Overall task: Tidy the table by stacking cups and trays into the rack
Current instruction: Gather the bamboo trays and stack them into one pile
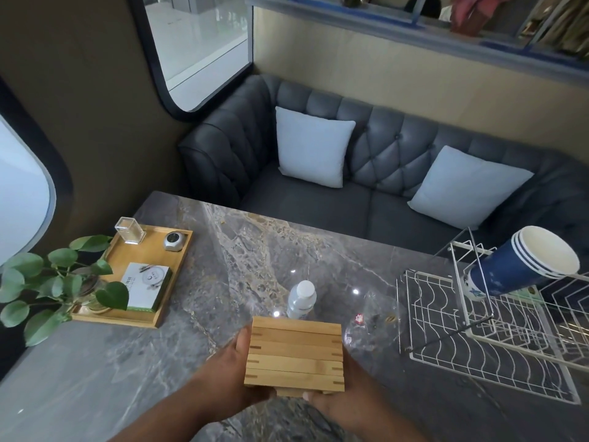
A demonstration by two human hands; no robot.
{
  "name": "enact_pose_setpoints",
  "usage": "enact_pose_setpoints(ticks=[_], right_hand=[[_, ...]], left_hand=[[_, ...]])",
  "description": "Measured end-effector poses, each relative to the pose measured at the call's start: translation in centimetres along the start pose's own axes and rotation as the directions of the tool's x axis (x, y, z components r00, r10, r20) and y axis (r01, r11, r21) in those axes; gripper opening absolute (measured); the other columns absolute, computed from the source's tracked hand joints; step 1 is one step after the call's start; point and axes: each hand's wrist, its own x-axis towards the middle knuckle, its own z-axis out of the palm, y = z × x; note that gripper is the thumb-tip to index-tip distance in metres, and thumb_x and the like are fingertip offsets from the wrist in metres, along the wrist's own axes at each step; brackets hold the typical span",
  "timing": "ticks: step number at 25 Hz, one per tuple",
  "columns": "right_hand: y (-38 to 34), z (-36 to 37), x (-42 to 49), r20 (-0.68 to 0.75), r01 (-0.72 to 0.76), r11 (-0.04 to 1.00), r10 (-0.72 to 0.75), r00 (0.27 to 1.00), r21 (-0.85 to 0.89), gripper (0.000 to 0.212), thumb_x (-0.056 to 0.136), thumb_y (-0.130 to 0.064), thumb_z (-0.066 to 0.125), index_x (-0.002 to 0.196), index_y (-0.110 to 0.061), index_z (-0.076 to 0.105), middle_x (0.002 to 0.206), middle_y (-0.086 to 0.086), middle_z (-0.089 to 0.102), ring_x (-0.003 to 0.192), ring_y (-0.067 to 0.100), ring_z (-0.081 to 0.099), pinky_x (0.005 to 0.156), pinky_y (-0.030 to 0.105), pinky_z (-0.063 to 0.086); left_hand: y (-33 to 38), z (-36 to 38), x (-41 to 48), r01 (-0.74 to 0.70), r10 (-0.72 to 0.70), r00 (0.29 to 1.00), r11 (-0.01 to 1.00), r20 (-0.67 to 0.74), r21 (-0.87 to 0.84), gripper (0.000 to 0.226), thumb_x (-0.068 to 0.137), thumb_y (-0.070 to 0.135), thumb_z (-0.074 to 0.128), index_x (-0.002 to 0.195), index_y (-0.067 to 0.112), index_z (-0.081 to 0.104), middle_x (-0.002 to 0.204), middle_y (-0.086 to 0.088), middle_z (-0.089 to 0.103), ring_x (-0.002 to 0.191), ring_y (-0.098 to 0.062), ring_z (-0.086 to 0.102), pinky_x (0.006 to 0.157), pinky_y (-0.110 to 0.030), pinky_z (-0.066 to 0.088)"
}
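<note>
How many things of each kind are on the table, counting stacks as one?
Stack of wooden trays, held in both hands: 1
Stack of blue cups: 1
Wire rack: 1
Water bottle: 1
Large wooden tray: 1
Plant: 1
Total: 6

Single head view, looking forward-down over table (242, 250), close above hands (236, 371).

Lounge or café booth, tufted grey sofa (382, 173), pale cushions (312, 148), marble table (255, 250), rounded windows (197, 43)
</note>
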Motion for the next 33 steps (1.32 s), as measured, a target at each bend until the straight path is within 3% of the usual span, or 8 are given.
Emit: enact_pose_setpoints(ticks=[5,10,13,17,21,25,30,33], right_hand=[[-0.5,-1.1,0.5,-0.017,-0.032,0.998,0.033,0.999,0.046,0.099,0.055,-0.032,0.090,0.131,-0.066,0.036,0.118,-0.034,0.065,0.101,-0.013,0.065,0.079,0.007,0.052],[-3.7,-3.2,1.4,0.031,-0.007,0.992,0.003,1.000,0.127,0.096,0.053,-0.030,0.092,0.133,-0.049,0.043,0.123,-0.021,0.066,0.111,-0.003,0.065,0.087,0.029,0.059],[-6.3,-4.3,1.8,0.016,-0.008,0.988,0.006,1.000,0.155,0.091,0.053,-0.038,0.094,0.128,-0.049,0.044,0.121,-0.023,0.065,0.112,-0.007,0.061,0.088,0.028,0.057],[-9.1,-5.5,2.4,0.036,-0.045,0.941,0.035,0.999,0.334,0.092,0.050,-0.055,0.095,0.127,-0.047,0.046,0.120,-0.018,0.066,0.109,0.003,0.067,0.085,0.032,0.059],[-10.6,-4.8,2.8,0.004,-0.075,0.802,0.091,0.996,0.592,0.084,0.057,-0.038,0.093,0.129,-0.025,0.051,0.126,0.002,0.068,0.112,0.019,0.070,0.089,0.044,0.060],[-11.3,-4.1,3.4,0.001,-0.071,0.648,0.108,0.994,0.758,0.071,0.070,-0.026,0.085,0.134,-0.012,0.057,0.131,0.018,0.066,0.120,0.039,0.064,0.101,0.068,0.047],[-11.9,-4.6,4.0,0.050,-0.113,0.537,0.130,0.990,0.836,0.067,0.073,-0.036,0.084,0.131,-0.011,0.064,0.131,0.023,0.066,0.122,0.044,0.062,0.106,0.069,0.042],[-12.3,-4.6,4.1,0.060,-0.131,0.579,0.141,0.988,0.805,0.062,0.080,-0.044,0.078,0.134,-0.017,0.063,0.132,0.017,0.067,0.122,0.038,0.064,0.105,0.064,0.046]], left_hand=[[-0.9,-0.5,-0.1,0.032,-0.034,0.999,0.994,-0.023,-0.100,0.099,0.052,0.073,0.080,0.138,0.047,0.035,0.116,0.038,0.047,0.108,0.009,0.055,0.093,-0.023,0.051],[-0.3,-3.6,-0.5,0.056,-0.064,0.998,0.942,-0.014,-0.331,0.091,0.049,0.065,0.092,0.130,0.045,0.054,0.118,0.030,0.065,0.109,0.007,0.062,0.093,-0.027,0.054],[1.1,-6.6,-0.6,0.031,0.014,0.997,0.832,0.077,-0.554,0.070,0.062,0.042,0.096,0.124,0.042,0.064,0.122,0.016,0.072,0.112,-0.005,0.068,0.091,-0.026,0.057],[2.6,-9.4,-0.3,0.020,0.086,0.991,0.655,0.101,-0.755,0.065,0.075,0.019,0.090,0.132,0.028,0.060,0.131,-0.003,0.069,0.120,-0.022,0.067,0.090,-0.028,0.059],[3.8,-10.8,0.4,0.038,0.044,0.996,0.601,0.081,-0.798,0.075,0.073,0.033,0.086,0.139,0.028,0.050,0.132,-0.003,0.068,0.120,-0.023,0.066,0.092,-0.041,0.059],[4.1,-11.5,1.0,0.096,0.016,0.992,0.554,0.126,-0.827,0.082,0.074,0.042,0.085,0.143,0.027,0.044,0.133,-0.003,0.066,0.120,-0.025,0.066,0.096,-0.049,0.057],[4.0,-11.4,0.3,0.189,0.040,0.969,0.519,0.244,-0.834,0.083,0.073,0.031,0.088,0.141,0.034,0.040,0.129,0.003,0.068,0.117,-0.021,0.068,0.089,-0.039,0.060],[4.6,-11.2,0.1,0.221,0.011,0.969,0.402,0.245,-0.889,0.084,0.069,0.028,0.087,0.142,0.021,0.044,0.129,-0.009,0.069,0.117,-0.032,0.067,0.094,-0.052,0.057]])
